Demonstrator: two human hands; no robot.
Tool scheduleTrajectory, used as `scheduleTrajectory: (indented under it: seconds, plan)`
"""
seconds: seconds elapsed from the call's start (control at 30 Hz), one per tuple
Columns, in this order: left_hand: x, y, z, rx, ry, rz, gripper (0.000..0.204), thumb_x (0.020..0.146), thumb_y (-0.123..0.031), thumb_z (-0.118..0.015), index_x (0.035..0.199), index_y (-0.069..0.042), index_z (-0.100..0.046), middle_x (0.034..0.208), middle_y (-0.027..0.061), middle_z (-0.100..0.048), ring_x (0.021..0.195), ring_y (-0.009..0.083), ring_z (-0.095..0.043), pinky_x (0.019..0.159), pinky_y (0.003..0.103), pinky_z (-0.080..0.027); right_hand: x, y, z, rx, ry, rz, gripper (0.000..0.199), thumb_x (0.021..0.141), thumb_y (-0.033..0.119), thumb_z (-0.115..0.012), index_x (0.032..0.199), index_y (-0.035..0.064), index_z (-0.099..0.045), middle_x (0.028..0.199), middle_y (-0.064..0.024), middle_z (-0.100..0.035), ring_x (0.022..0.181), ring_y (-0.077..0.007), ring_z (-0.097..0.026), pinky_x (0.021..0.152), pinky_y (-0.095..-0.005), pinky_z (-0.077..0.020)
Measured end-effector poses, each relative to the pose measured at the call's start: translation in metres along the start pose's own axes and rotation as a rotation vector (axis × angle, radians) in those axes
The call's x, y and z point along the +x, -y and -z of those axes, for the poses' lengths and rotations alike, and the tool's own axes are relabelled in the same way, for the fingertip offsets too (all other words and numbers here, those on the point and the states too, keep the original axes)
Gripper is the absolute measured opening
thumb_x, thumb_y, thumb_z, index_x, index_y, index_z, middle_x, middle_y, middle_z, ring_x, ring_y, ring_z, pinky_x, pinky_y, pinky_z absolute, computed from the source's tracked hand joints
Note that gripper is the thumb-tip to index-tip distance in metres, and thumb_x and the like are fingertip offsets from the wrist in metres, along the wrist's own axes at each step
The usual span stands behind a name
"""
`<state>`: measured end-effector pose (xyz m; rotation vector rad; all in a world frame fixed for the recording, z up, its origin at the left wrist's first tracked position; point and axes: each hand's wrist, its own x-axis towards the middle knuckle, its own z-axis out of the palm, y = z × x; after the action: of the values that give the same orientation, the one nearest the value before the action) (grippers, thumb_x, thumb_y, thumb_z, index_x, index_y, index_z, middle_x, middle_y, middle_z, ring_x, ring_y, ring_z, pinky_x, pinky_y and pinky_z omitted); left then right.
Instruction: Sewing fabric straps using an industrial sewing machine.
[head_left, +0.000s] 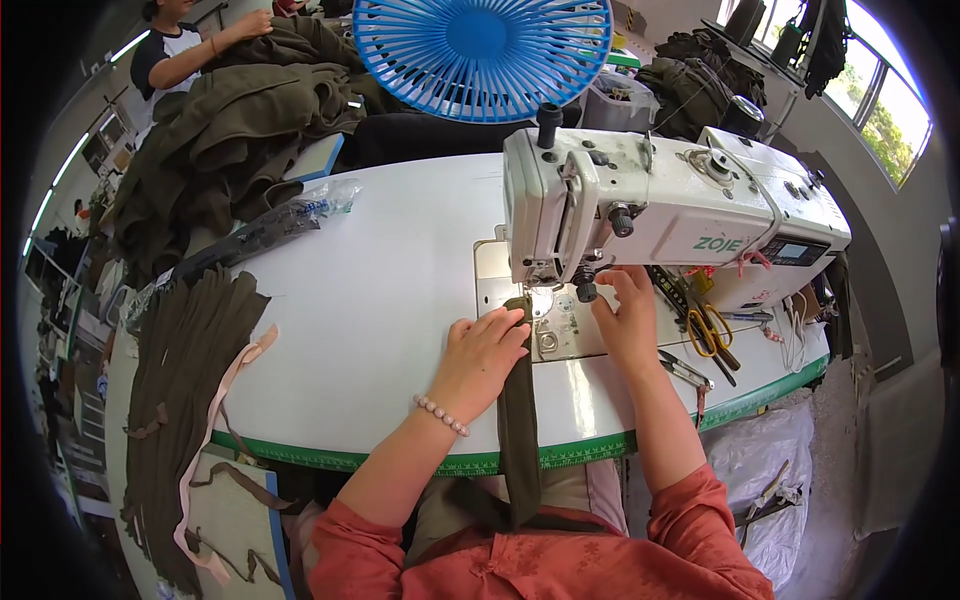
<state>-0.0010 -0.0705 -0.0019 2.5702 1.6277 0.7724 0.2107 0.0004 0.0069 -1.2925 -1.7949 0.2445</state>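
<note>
A long olive-green fabric strip (519,420) runs from under the sewing machine's (650,200) needle area, over the table's front edge and down to my lap. My left hand (485,355) lies flat on the table beside it, fingertips resting on the strip just before the presser foot. To the right of the needle, my right hand (628,315) is raised with its fingers bent and apart, close to the black knob (587,291) low on the machine head. Nothing shows in it, though its fingertips are partly hidden. The strip's far end is hidden under the machine head.
Yellow-handled scissors (708,332) and tweezers (685,369) lie right of my right hand. A pile of olive strips (190,370) hangs over the table's left side. Behind stand a blue fan (480,35) and heaped dark garments (240,130), with a person (175,60) handling them.
</note>
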Motion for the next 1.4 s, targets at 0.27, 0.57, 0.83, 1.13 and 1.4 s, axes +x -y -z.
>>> scheduleTrajectory:
  seconds: [0.27,0.57,0.83,1.13,1.4]
  plan:
    - [-0.014,-0.010,0.013,-0.032,-0.051,-0.019,0.025,0.089,-0.019,-0.059,0.112,-0.012,-0.059,0.126,0.0018,-0.055,0.123,0.0176,-0.047,0.096,0.039,-0.035,-0.018,0.017,0.014,0.024,0.019,0.084,0.022,0.075,0.005,-0.067,0.095,-0.0020,-0.060,0.108,-0.0104,-0.056,0.087,-0.0209,-0.057,0.068,-0.0296,-0.0466]
    - [-0.014,0.032,0.085,-0.558,0.135,0.223,0.033,0.088,-0.022,-0.063,0.115,-0.003,-0.059,0.125,0.0086,-0.056,0.106,0.0286,-0.059,0.086,0.036,-0.048,-0.028,0.047,0.025,0.179,0.201,-0.115,0.015,0.075,0.002,-0.068,0.089,0.0005,-0.062,0.094,-0.0096,-0.060,0.073,-0.0219,-0.058,0.063,-0.0326,-0.0479]
    - [-0.070,0.211,0.123,0.109,-0.096,0.664,0.062,0.084,-0.028,-0.067,0.134,-0.001,-0.040,0.142,0.0175,-0.040,0.127,0.0341,-0.043,0.103,0.045,-0.038,-0.031,0.163,0.010,0.291,0.755,0.393,0.022,0.077,0.009,-0.073,0.097,0.0037,-0.065,0.099,-0.0113,-0.062,0.084,-0.0263,-0.060,0.070,-0.0342,-0.0496]
    - [-0.099,0.275,0.126,0.061,-0.341,0.737,0.075,0.083,-0.029,-0.070,0.141,-0.002,-0.030,0.148,0.0211,-0.027,0.137,0.0372,-0.028,0.109,0.050,-0.027,0.080,0.221,-0.289,0.137,0.401,0.039,0.046,0.082,0.019,-0.069,0.120,-0.0008,-0.052,0.129,-0.0183,-0.047,0.116,-0.0333,-0.048,0.096,-0.0420,-0.0436]
    - [-0.110,0.326,0.138,0.060,-0.449,0.869,0.074,0.080,-0.011,-0.067,0.142,-0.001,-0.027,0.149,0.0226,-0.021,0.139,0.0381,-0.023,0.109,0.052,-0.025,0.115,0.307,-0.375,0.733,0.591,-0.277,0.022,0.080,0.012,-0.067,0.096,-0.0028,-0.067,0.104,-0.0141,-0.063,0.102,-0.0239,-0.056,0.090,-0.0351,-0.0470]
